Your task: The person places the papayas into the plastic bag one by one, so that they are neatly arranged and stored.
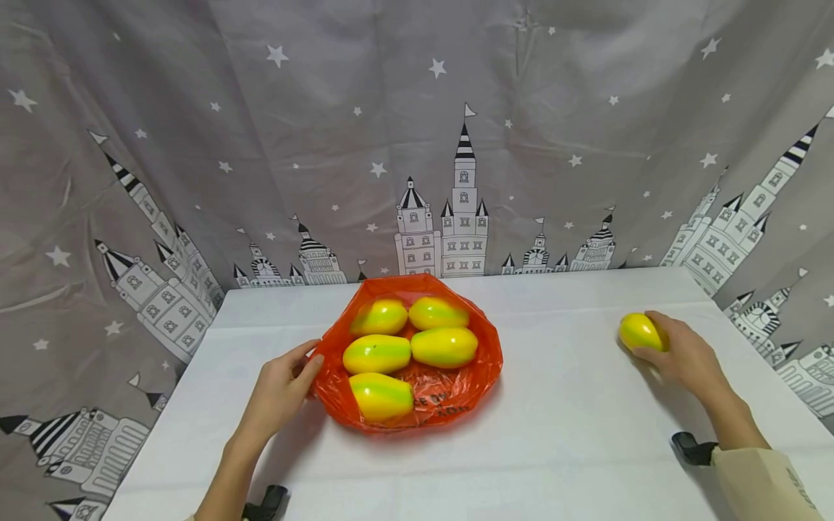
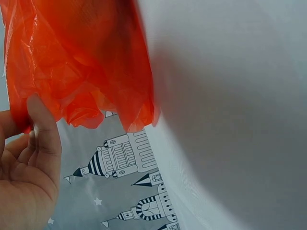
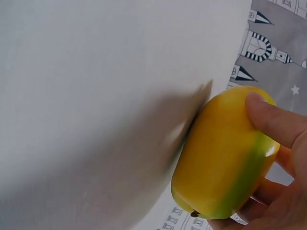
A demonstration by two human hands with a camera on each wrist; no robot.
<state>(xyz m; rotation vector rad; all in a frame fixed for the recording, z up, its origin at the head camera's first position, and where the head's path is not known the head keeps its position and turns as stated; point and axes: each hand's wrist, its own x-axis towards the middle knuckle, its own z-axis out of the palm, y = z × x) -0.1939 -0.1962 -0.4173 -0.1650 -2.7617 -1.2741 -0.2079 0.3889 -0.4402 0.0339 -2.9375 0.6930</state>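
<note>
In the head view, a red plastic bag (image 1: pixel 456 387) lies wide open on the white table, with several glossy yellow-green oblong fruits (image 1: pixel 376 354) inside it. My left hand (image 1: pixel 276 387) pinches the bag's left rim between thumb and fingers. The left wrist view shows this pinch on the thin red plastic (image 2: pixel 76 62). Far to the right, my right hand (image 1: pixel 684 354) grips one more yellow-green oblong fruit (image 1: pixel 641 332). Up close, that fruit (image 3: pixel 220 153) has a green stripe and a small dark stem end. My right thumb (image 3: pixel 276 120) lies along its side.
A white cloth covers the table (image 1: pixel 547 434). Behind it and at both sides hangs a grey curtain (image 1: pixel 365 145) printed with castles and stars. Black straps (image 1: pixel 693 449) sit on both wrists.
</note>
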